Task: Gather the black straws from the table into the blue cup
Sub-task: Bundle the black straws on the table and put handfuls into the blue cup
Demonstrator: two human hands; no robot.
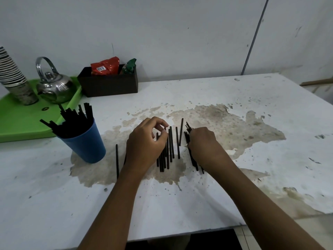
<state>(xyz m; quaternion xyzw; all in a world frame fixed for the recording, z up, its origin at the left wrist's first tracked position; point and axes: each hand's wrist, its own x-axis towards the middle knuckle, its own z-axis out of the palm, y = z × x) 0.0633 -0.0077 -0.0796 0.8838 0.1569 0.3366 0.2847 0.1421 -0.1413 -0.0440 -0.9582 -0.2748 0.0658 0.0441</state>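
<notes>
A blue cup (86, 143) stands left of centre on the white table (180, 204) with several black straws (72, 121) sticking out of it. More loose black straws (171, 147) lie side by side in the middle of the table. My left hand (144, 143) hovers over them with curled fingers, fingertips pinching at the top of one straw. My right hand (203, 143) grips a bundle of black straws (188, 130), whose ends poke out above and below the fist. One single straw (117, 161) lies apart, between the cup and my left hand.
A green tray (21, 121) at the back left carries a steel kettle (54, 87) and a stack of paper cups (12, 76). A black box (108, 83) with snack packets stands against the wall. The table's front edge runs close below my forearms.
</notes>
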